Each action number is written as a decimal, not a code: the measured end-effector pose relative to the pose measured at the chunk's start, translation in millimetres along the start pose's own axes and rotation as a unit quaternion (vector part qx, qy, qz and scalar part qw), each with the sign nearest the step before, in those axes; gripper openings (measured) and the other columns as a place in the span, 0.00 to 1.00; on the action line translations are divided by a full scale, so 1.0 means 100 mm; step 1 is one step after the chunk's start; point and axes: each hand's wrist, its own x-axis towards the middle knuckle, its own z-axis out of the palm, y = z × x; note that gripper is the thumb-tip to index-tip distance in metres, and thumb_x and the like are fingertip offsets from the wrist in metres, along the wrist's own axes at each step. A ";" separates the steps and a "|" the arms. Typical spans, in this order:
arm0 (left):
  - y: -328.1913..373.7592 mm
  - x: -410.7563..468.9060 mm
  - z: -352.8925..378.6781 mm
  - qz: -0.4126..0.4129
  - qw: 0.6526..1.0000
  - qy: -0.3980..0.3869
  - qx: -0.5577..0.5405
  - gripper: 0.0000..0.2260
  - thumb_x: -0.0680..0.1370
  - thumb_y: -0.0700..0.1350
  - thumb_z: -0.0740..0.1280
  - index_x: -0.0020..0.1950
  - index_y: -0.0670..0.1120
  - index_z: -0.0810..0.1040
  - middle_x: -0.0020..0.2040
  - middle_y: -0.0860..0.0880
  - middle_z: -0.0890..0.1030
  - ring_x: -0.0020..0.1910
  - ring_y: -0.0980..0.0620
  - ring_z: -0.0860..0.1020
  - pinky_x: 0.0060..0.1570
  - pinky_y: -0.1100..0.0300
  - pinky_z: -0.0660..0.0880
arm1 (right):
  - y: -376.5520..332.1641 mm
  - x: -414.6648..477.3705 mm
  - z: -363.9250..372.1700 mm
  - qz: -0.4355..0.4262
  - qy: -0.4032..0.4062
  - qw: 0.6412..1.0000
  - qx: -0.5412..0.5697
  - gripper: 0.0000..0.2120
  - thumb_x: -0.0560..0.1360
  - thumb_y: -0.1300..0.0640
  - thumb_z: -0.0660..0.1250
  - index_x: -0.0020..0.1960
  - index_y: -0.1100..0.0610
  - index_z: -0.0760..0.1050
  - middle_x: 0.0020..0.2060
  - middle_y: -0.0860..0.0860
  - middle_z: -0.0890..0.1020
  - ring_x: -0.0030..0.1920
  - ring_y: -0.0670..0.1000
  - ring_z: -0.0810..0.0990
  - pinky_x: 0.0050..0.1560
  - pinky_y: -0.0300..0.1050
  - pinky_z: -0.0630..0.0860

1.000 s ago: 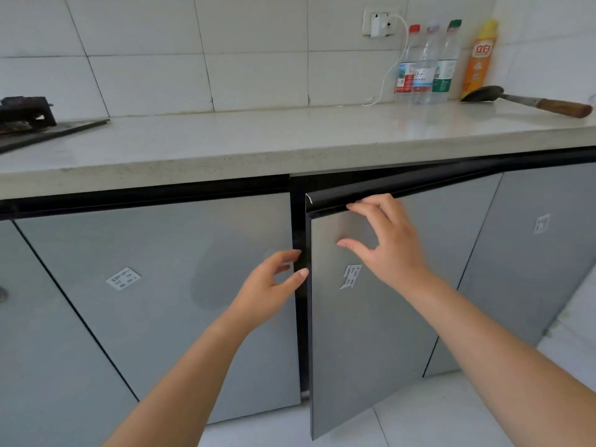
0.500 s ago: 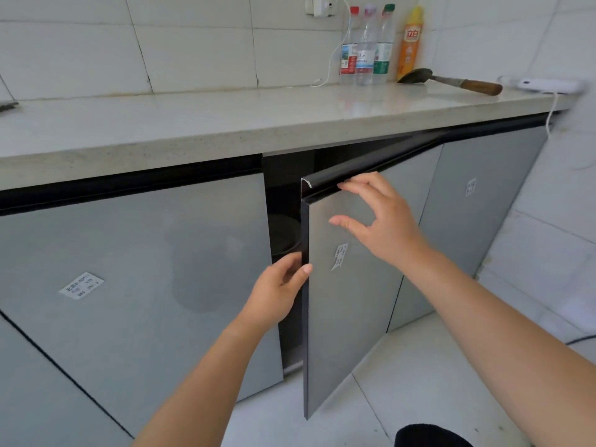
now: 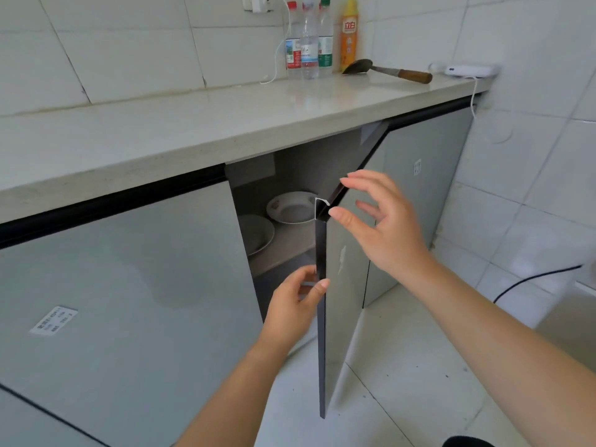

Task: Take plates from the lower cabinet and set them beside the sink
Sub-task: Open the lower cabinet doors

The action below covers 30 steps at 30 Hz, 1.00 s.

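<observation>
Two white plates (image 3: 292,208), one rim-patterned, shelved; left hand (image 3: 290,304) pinches the door (image 3: 346,295).

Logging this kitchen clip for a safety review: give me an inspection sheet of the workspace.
Surface: countertop, pale stone, items at its far end.
Job's things: rear plate and front plate on the shelf behind the cabinet door, which is swung open.
Clutter: three clear bottles, yellow bottle, spatula, white device on the countertop.
Grippers: left hand grips the door's edge; right hand, fingers spread, at its top handle.
Cables: charger cable down the wall; device cable hanging off the counter end; black cable on the floor.
Surroundings: white tiled wall, tiled floor.
</observation>
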 end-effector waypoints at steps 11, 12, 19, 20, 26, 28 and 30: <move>0.38 -0.17 0.45 0.051 0.998 -0.030 0.015 0.07 0.75 0.51 0.68 0.50 0.49 0.77 0.47 0.55 0.82 0.47 0.62 0.78 0.45 0.76 0.70 | -0.07 -0.23 -0.45 0.002 0.033 0.999 0.001 0.15 0.72 0.51 0.70 0.57 0.54 0.77 0.58 0.47 0.75 0.59 0.46 0.76 0.54 0.44 0.79; 0.42 -0.18 0.52 0.052 0.998 -0.034 0.009 0.07 0.74 0.51 0.68 0.47 0.48 0.76 0.46 0.55 0.82 0.46 0.62 0.78 0.45 0.75 0.71 | -0.06 -0.25 -0.54 0.003 0.037 0.999 0.003 0.14 0.72 0.52 0.70 0.56 0.54 0.78 0.57 0.47 0.76 0.58 0.46 0.76 0.54 0.44 0.79; 0.69 -0.28 1.12 0.061 0.996 -0.026 -0.063 0.08 0.74 0.46 0.70 0.43 0.45 0.72 0.43 0.49 0.80 0.42 0.58 0.77 0.42 0.73 0.72 | 0.08 -0.44 -1.11 0.004 0.074 0.997 0.030 0.11 0.71 0.55 0.71 0.52 0.54 0.79 0.54 0.49 0.78 0.53 0.49 0.80 0.52 0.45 0.80; 0.72 -0.28 1.20 0.063 0.995 -0.022 -0.069 0.08 0.74 0.46 0.70 0.42 0.45 0.72 0.43 0.49 0.80 0.42 0.57 0.77 0.41 0.73 0.71 | 0.09 -0.45 -1.18 0.005 0.078 0.996 0.036 0.11 0.70 0.56 0.71 0.52 0.55 0.79 0.53 0.49 0.78 0.53 0.48 0.81 0.51 0.43 0.79; 0.94 -0.28 1.63 0.067 0.995 -0.013 -0.074 0.09 0.73 0.47 0.71 0.41 0.46 0.72 0.39 0.55 0.78 0.40 0.59 0.77 0.39 0.73 0.70 | 0.18 -0.50 -1.53 0.037 0.095 0.993 0.065 0.11 0.70 0.60 0.73 0.52 0.54 0.79 0.52 0.50 0.79 0.48 0.45 0.81 0.47 0.36 0.78; 1.01 -0.26 1.77 0.068 0.995 -0.006 -0.071 0.09 0.73 0.48 0.71 0.41 0.48 0.71 0.38 0.56 0.77 0.40 0.61 0.77 0.39 0.73 0.70 | 0.23 -0.51 -1.66 0.052 0.095 0.992 0.057 0.12 0.70 0.60 0.73 0.53 0.55 0.79 0.52 0.49 0.79 0.48 0.44 0.81 0.47 0.35 0.77; 1.07 -0.24 1.92 0.067 0.996 0.002 -0.066 0.09 0.73 0.50 0.70 0.41 0.49 0.71 0.39 0.56 0.77 0.41 0.61 0.76 0.39 0.72 0.70 | 0.26 -0.53 -1.80 0.066 0.093 0.993 0.038 0.14 0.70 0.59 0.72 0.55 0.55 0.79 0.52 0.49 0.80 0.49 0.43 0.81 0.46 0.32 0.77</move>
